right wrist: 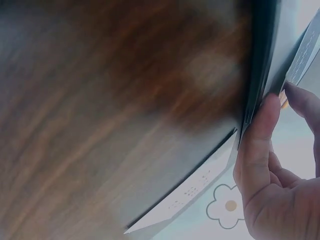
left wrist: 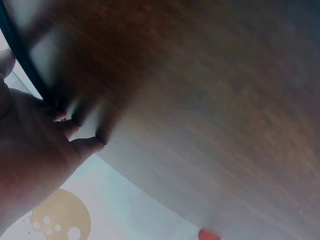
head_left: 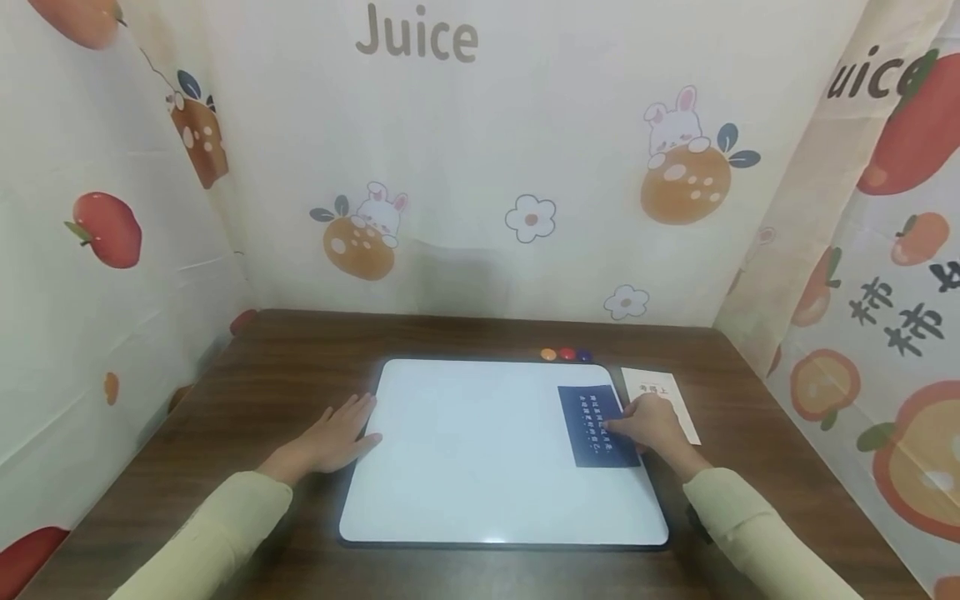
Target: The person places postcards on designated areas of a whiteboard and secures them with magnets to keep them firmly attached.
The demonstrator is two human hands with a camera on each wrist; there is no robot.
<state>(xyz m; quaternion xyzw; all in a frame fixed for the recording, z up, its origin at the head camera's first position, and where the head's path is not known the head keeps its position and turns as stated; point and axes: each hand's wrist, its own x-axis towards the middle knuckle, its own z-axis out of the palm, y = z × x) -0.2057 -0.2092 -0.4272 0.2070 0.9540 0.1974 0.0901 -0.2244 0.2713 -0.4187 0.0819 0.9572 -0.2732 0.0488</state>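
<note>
A whiteboard (head_left: 480, 450) with a dark rim lies flat on the brown wooden table (head_left: 300, 350). A dark blue card (head_left: 588, 433) with white print lies on its right part. My right hand (head_left: 645, 421) rests at that card's right edge, fingers curled, index tip on the dark blue card (right wrist: 305, 50) and thumb along the board's rim (right wrist: 260, 60). A white card (head_left: 663, 392) lies on the table just right of the board, partly under this hand. My left hand (head_left: 337, 433) lies flat on the table, fingers straight, touching the board's left edge.
Three round magnets (head_left: 566, 354), orange, red and purple, sit in a row on the table behind the board's far right corner. Fabric walls (head_left: 525, 150) printed with fruit and rabbits close in the table at the back and on both sides.
</note>
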